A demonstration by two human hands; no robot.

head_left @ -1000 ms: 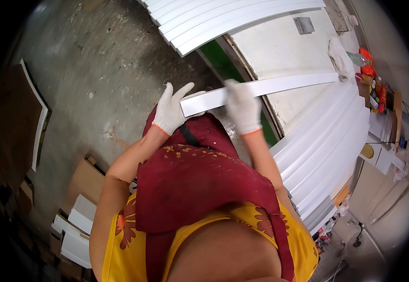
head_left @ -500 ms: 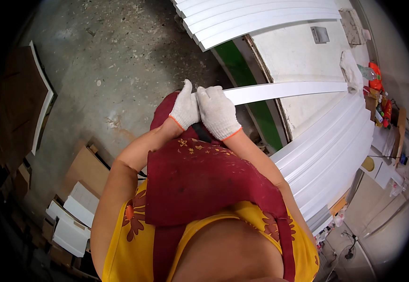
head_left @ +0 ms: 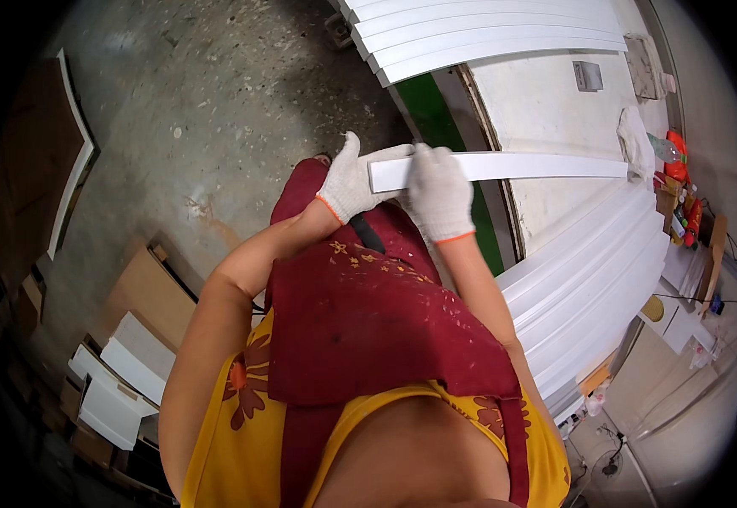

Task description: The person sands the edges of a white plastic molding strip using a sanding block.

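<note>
A long flat white strip [head_left: 504,165] reaches from my hands to the worktable on the right. My left hand [head_left: 353,176], in a white knit glove with an orange cuff, is under the strip's near end. Its thumb points up, away from the strip, and the fingers lie stretched out beneath it. My right hand [head_left: 440,190], gloved the same way, is closed over the strip just right of that end. Motion blurs its fingertips, so I cannot tell whether anything else is in them.
White strips [head_left: 589,271] lie side by side on the near part of the worktable [head_left: 546,110]; another white stack [head_left: 487,38] lies at its far end. A white cloth [head_left: 634,135] and a bottle [head_left: 663,150] are along its right side. Cardboard and white boxes [head_left: 123,381] stand at lower left.
My right hand has slid right along the strip, away from my left hand. The strip's near end is now uncovered, and my left hand has opened beneath it.
</note>
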